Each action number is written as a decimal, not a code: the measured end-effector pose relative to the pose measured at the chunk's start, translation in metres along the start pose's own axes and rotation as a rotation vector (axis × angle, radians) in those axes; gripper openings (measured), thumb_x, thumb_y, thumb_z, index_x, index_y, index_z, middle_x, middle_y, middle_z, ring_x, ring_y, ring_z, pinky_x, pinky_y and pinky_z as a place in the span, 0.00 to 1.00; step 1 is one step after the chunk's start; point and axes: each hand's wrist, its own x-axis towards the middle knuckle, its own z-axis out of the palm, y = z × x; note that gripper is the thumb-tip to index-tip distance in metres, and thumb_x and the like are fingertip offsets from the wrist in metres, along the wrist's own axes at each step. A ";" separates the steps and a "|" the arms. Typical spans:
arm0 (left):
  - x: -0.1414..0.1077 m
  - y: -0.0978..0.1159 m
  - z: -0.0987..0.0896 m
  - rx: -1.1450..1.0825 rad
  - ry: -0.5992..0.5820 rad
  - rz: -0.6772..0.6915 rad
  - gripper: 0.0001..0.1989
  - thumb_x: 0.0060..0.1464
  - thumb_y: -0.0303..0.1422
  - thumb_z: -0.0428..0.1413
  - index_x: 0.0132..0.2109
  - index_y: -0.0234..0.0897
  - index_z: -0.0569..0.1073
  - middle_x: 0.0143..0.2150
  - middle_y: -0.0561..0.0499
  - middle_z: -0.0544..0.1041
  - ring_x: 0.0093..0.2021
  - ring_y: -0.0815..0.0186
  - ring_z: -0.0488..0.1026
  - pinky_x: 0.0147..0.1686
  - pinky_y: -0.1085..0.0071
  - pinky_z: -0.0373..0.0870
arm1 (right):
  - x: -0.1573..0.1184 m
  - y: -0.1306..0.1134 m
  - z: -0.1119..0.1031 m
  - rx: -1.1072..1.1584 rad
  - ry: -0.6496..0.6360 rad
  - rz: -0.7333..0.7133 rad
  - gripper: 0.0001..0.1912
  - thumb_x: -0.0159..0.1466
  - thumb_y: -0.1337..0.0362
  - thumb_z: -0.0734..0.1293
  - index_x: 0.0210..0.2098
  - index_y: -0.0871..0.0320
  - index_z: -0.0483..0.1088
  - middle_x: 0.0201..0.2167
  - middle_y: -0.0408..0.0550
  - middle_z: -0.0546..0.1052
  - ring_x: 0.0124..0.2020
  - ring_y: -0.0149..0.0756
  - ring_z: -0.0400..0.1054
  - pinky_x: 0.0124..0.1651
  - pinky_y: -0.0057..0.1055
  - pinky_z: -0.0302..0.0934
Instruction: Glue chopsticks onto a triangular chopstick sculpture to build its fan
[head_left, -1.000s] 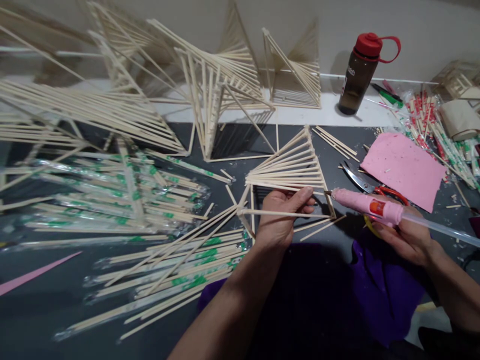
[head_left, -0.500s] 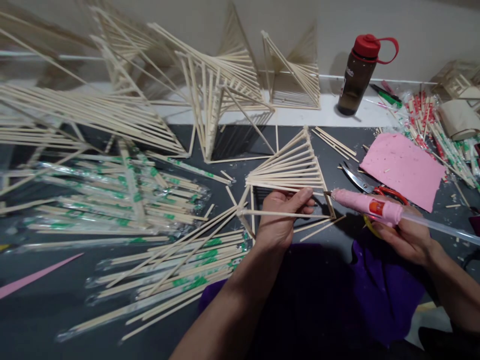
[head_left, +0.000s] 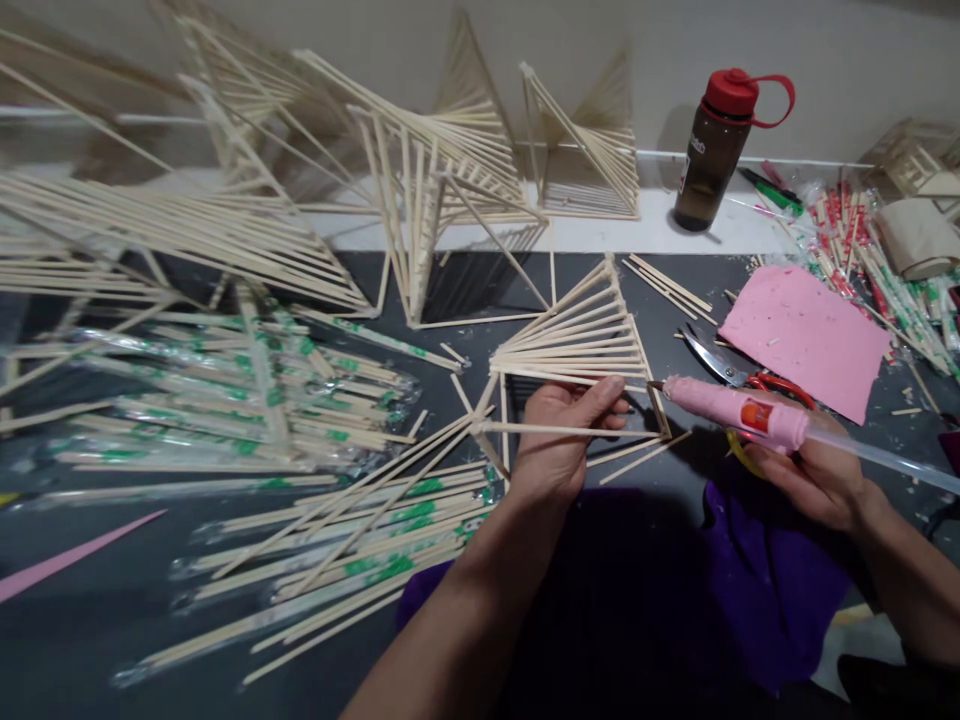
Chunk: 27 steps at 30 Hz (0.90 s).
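A small frame of wooden chopsticks [head_left: 577,338], its sticks fanned out in a twisted row, stands on the dark table before me. My left hand [head_left: 559,420] reaches into it and pinches a chopstick [head_left: 555,377] at the near end of the row, thumb on top. In my right hand [head_left: 817,470] is a pink-wrapped glue gun [head_left: 739,408] with a clear glue stick [head_left: 885,455] coming out of its back. The nozzle sits at the right end of the pinched chopstick, by the frame's right side stick. My right fingers are partly hidden under the glue gun.
Wrapped chopsticks [head_left: 225,390] lie in heaps to the left. Larger chopstick frames [head_left: 450,150] stand behind. Red-handled pruning shears [head_left: 720,362] and a pink sheet [head_left: 806,335] lie right, near a red-capped bottle [head_left: 712,150]. More wrapped sticks [head_left: 851,240] lie at far right.
Hardly anything differs. The glue gun's nozzle stays by the chopstick's right end, with the gun's body turned very slightly. My left hand holds its place.
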 end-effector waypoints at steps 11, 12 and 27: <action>0.000 0.000 0.000 0.017 -0.014 0.007 0.18 0.30 0.37 0.70 0.28 0.31 0.74 0.24 0.54 0.73 0.22 0.75 0.69 0.20 0.80 0.67 | 0.005 -0.008 -0.011 0.044 0.019 -0.099 0.25 0.66 0.66 0.60 0.62 0.50 0.61 0.54 0.50 0.75 0.51 0.41 0.73 0.51 0.36 0.71; 0.000 0.000 0.000 0.018 -0.016 0.004 0.18 0.30 0.37 0.70 0.28 0.31 0.74 0.24 0.54 0.73 0.22 0.75 0.69 0.20 0.80 0.67 | 0.005 -0.010 -0.012 0.059 0.029 -0.082 0.23 0.67 0.65 0.60 0.60 0.50 0.63 0.52 0.49 0.76 0.49 0.41 0.74 0.49 0.35 0.71; 0.002 0.002 -0.001 0.030 0.061 -0.018 0.19 0.25 0.33 0.71 0.28 0.32 0.75 0.23 0.55 0.75 0.20 0.74 0.70 0.18 0.81 0.68 | 0.008 -0.008 -0.008 0.221 0.155 0.162 0.10 0.63 0.59 0.64 0.34 0.58 0.74 0.25 0.45 0.76 0.25 0.34 0.71 0.29 0.29 0.66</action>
